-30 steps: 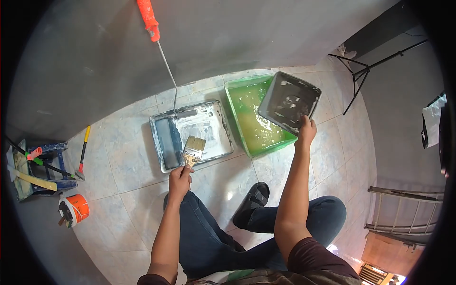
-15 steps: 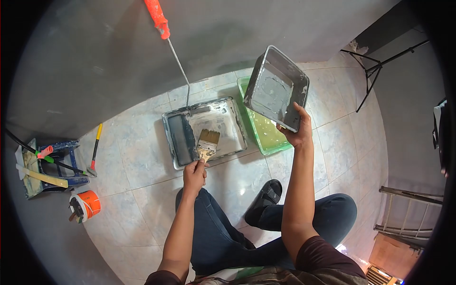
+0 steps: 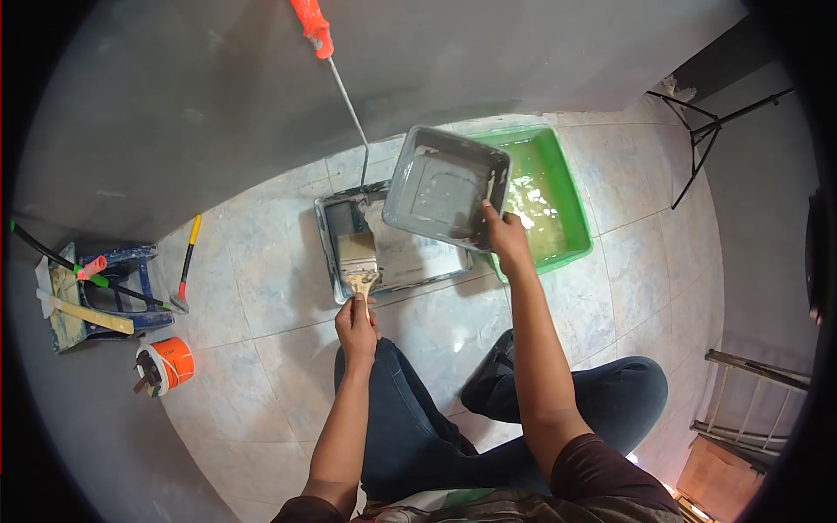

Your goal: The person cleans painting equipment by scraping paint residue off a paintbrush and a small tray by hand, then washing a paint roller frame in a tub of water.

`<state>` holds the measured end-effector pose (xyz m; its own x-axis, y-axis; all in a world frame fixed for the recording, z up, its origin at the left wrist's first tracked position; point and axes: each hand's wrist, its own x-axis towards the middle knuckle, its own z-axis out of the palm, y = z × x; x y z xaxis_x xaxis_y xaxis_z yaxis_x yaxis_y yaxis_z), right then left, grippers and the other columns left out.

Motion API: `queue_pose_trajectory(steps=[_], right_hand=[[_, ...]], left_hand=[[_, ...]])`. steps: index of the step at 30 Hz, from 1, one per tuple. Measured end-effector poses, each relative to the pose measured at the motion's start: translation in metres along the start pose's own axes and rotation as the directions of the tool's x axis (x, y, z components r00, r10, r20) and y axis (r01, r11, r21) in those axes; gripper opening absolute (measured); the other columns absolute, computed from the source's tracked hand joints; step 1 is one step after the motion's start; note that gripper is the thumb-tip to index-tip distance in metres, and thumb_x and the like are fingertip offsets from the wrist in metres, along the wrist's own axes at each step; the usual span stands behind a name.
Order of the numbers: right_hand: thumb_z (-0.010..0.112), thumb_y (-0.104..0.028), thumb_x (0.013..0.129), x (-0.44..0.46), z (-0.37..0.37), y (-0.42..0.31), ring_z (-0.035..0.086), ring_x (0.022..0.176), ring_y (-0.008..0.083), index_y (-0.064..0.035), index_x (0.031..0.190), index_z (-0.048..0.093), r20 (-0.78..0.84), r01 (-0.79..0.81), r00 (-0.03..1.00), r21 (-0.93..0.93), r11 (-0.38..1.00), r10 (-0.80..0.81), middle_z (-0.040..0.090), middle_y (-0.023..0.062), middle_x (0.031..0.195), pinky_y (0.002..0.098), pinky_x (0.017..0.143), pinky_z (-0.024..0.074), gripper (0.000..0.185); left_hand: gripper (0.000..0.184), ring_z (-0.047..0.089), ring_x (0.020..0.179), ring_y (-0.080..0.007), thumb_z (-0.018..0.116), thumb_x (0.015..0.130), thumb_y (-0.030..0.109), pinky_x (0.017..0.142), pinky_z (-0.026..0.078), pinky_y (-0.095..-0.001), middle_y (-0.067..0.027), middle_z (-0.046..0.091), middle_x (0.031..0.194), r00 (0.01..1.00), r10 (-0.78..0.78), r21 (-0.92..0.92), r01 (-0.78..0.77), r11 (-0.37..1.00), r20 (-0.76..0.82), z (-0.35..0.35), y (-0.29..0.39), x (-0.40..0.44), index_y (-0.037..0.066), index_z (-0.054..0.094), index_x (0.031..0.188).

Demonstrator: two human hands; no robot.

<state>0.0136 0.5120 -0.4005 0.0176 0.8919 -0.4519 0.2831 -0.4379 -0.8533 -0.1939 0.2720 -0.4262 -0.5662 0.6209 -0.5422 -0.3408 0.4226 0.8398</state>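
My left hand [image 3: 357,329] is closed around the wooden handle of a wide paintbrush [image 3: 358,257], whose bristles are over the left part of the paint tray [image 3: 423,277]. My right hand [image 3: 507,240] grips the near right edge of a grey plastic tub [image 3: 449,185], smeared with grey paint inside. The tub hangs in the air, tilted, covering the far right part of the paint tray and the left side of a green basin [image 3: 571,205] of cloudy liquid. A paint roller [image 3: 349,100] with an orange handle stands up from the tray; its roller end is hidden.
At the left, a blue paint-marked step stool [image 3: 144,279] holds tools, with a yellow-and-black scraper [image 3: 188,261] beside it. An orange-and-white bucket [image 3: 177,363] stands nearer. A black tripod stand [image 3: 697,144] is at the far right, a metal rack [image 3: 754,397] at the near right.
The grey tub has moved left, from above the green basin to above the paint tray, uncovering most of the basin. The brush has shifted slightly left over the tray. The view has shifted a little.
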Motion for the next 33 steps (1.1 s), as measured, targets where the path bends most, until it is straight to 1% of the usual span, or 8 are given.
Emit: queue_pose_trajectory(steps=[6,12,18,24,26,28,30,33], right_hand=[[0.066,-0.046,0.1,0.011,0.046,0.065,0.072,0.085,0.0392,0.013,0.099,0.067,-0.006,-0.013,1.0,-0.432,0.902,0.011,0.071,0.0315,0.093,0.048,0.076,0.0539,0.059],[0.068,-0.051,0.098,-0.012,0.05,0.1,0.071,0.094,0.046,0.0101,0.098,0.068,0.066,0.031,0.998,-0.549,0.835,0.007,0.071,0.0334,0.097,0.0489,0.083,0.0541,0.061],[0.07,-0.052,0.095,-0.025,0.041,0.113,0.072,0.083,0.0452,0.0095,0.081,0.067,0.153,0.05,0.987,-0.55,0.833,0.042,0.07,0.0307,0.081,0.0508,0.074,0.053,0.063],[0.075,-0.031,0.09,-0.032,0.05,0.134,0.068,0.091,0.0494,0.0064,0.134,0.056,0.146,0.331,0.937,-0.66,0.674,-0.317,0.068,0.0338,0.1,0.0525,0.079,0.0546,0.061],[0.073,-0.019,0.086,-0.039,0.057,0.125,0.06,0.119,0.0492,-0.0035,0.156,0.037,0.23,0.377,0.918,-0.761,0.527,-0.324,0.053,0.0398,0.138,0.0504,0.092,0.0525,0.08],[0.066,-0.013,0.087,-0.049,0.065,0.116,0.048,0.133,0.0468,-0.0083,0.153,0.047,0.215,0.354,0.916,-0.828,0.435,-0.338,0.043,0.0323,0.149,0.0542,0.107,0.0425,0.068],[0.056,-0.011,0.093,-0.05,0.067,0.115,0.052,0.127,0.043,-0.0073,0.146,0.056,0.386,0.563,0.602,-0.826,0.029,-0.699,0.054,0.0244,0.133,0.0614,0.114,0.0332,0.053],[0.049,-0.016,0.097,-0.04,0.074,0.122,0.054,0.126,0.0366,-0.0078,0.145,0.059,0.514,0.65,0.692,-0.749,0.127,-0.507,0.058,0.0187,0.126,0.0669,0.116,0.0277,0.049]], left_hand=[[0.036,0.044,0.045,-0.0072,0.05,0.112,0.03,0.042,0.036,-0.0247,0.0012,0.051,0.061,0.99,0.065,-0.109,-0.079,0.991,-0.124,-0.004,-0.003,-0.005,0.002,0.064,0.095],[0.032,0.058,0.087,-0.01,0.048,0.114,0.025,0.079,0.047,-0.0279,-0.0018,0.064,0.096,0.85,0.513,0.122,-0.501,0.857,-0.117,0.002,-0.015,0.013,-0.001,0.067,0.119],[0.036,0.055,0.095,-0.0098,0.047,0.114,0.023,0.087,0.045,-0.0276,-0.0015,0.064,0.108,0.971,0.226,-0.015,-0.225,0.974,0.075,0.005,-0.035,0.022,0.001,0.06,0.14],[0.035,0.05,0.087,-0.007,0.047,0.114,0.028,0.081,0.041,-0.0252,0.0019,0.064,0.098,0.969,0.238,0.003,-0.238,0.971,0.066,0.016,-0.055,0.026,0.003,0.068,0.128],[0.035,0.05,0.086,-0.0069,0.047,0.114,0.028,0.079,0.041,-0.0251,0.0022,0.063,0.097,0.96,0.275,0.025,-0.277,0.961,0.042,0.022,-0.062,0.024,0.003,0.068,0.125],[0.035,0.049,0.085,-0.0068,0.047,0.114,0.028,0.078,0.04,-0.025,0.0025,0.063,0.096,0.949,0.315,0.05,-0.316,0.948,0.017,0.027,-0.06,0.02,0.002,0.069,0.122],[0.034,0.048,0.082,-0.0063,0.047,0.114,0.028,0.075,0.039,-0.0248,0.0033,0.062,0.092,0.95,0.313,0.042,-0.313,0.949,-0.004,0.028,-0.06,0.019,0.002,0.07,0.115],[0.035,0.046,0.079,-0.0057,0.048,0.114,0.03,0.072,0.037,-0.0245,0.0043,0.059,0.089,0.952,0.305,0.042,-0.305,0.951,0.004,0.023,-0.062,0.023,0.003,0.07,0.11]])
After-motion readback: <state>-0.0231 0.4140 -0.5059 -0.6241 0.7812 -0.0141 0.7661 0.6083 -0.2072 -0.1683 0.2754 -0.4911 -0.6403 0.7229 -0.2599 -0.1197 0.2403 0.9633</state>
